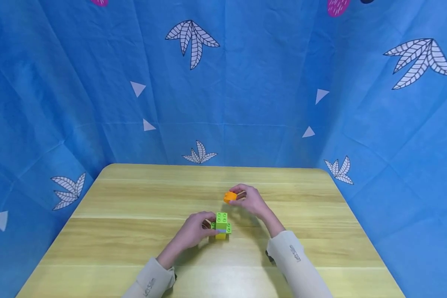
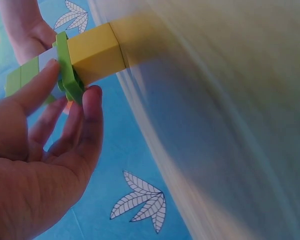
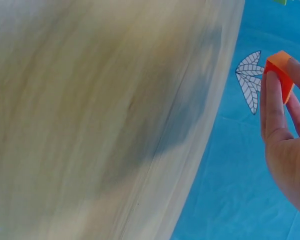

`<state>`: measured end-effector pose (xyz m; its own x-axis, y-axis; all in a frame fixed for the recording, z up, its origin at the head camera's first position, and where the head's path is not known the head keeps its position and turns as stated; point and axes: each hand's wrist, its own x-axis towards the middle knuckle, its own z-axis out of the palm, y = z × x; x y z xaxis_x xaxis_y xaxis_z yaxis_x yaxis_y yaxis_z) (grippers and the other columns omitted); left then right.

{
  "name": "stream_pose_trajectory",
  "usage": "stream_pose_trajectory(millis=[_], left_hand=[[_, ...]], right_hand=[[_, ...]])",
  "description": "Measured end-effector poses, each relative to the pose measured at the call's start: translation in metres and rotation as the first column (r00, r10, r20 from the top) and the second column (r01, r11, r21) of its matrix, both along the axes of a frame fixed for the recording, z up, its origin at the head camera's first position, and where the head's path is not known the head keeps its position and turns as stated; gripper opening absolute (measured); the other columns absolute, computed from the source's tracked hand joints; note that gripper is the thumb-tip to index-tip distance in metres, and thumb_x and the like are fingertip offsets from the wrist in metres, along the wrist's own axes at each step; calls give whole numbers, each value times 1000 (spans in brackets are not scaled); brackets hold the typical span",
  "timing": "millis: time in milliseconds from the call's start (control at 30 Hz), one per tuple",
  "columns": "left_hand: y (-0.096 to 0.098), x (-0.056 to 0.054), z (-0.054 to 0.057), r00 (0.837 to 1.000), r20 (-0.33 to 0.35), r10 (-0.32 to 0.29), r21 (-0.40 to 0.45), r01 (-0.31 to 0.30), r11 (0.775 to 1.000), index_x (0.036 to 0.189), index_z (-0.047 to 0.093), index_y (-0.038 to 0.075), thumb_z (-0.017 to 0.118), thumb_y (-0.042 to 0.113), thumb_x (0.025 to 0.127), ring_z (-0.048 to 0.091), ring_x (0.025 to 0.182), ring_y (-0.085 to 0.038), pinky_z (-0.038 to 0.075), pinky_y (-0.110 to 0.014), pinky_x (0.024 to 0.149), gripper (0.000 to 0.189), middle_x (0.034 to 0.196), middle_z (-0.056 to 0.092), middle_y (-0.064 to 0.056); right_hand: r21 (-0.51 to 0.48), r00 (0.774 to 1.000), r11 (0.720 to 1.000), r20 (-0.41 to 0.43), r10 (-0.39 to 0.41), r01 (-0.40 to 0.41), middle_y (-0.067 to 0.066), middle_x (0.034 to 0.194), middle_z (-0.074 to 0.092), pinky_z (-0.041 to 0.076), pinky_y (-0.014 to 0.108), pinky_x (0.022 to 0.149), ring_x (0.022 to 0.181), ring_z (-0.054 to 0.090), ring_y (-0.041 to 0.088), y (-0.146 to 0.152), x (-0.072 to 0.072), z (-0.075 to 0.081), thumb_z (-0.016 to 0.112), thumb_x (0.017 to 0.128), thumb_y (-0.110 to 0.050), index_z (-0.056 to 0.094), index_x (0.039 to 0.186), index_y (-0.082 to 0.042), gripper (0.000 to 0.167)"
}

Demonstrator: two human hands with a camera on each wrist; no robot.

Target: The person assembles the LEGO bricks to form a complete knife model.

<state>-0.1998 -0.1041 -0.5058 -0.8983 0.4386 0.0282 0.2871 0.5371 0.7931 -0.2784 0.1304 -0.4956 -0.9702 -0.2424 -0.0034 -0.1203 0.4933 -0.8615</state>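
A small stack of toy building bricks [image 1: 222,225] stands upright on the table. Its base is yellow [image 2: 97,52], with a wider green plate above it, then a pale blue layer and light green bricks on top. My left hand [image 1: 196,229] holds the stack from its left side, the thumb on the near face and fingers around the back. Beyond the stack and slightly right, my right hand [image 1: 250,200] pinches an orange brick [image 1: 229,197] between thumb and fingers, raised over the table. In the right wrist view the orange brick [image 3: 281,75] shows its hollow underside.
The wooden table [image 1: 134,198] has light grain and rounded far corners. A blue cloth [image 1: 223,91] printed with white leaves and triangles hangs behind it and along both sides. Both forearms wear pale sleeves [image 1: 296,258].
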Motion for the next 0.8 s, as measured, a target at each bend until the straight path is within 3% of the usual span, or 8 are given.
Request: stream_pose_trajectory(millis=[267, 500, 800], left_hand=[[0, 0, -2, 1000, -11, 1, 9, -1, 1000, 105, 72, 12, 82, 14, 89, 67, 89, -15, 59, -26, 78, 20, 107, 71, -6], [-1, 0, -4, 1000, -14, 3, 2, -3, 1000, 107, 72, 11, 82, 14, 89, 66, 89, -15, 59, -26, 78, 21, 108, 71, -6], [0, -1, -5, 1000, -18, -7, 6, 7, 1000, 103, 71, 14, 82, 16, 89, 66, 88, -14, 59, -25, 77, 18, 108, 72, -5]], right_hand=[[1, 999, 1000, -39, 31, -31, 8, 119, 68, 61, 36, 87, 104, 66, 24, -5, 7, 4, 80, 87, 0, 70, 123, -9, 37], [-15, 997, 998, -41, 59, -60, 8, 124, 64, 61, 38, 92, 109, 64, 26, -8, 15, 7, 78, 89, 2, 69, 123, -10, 37], [-79, 998, 996, -55, 34, -38, 7, 121, 66, 61, 37, 95, 110, 66, 25, -9, 26, 12, 79, 89, 1, 67, 121, -10, 36]])
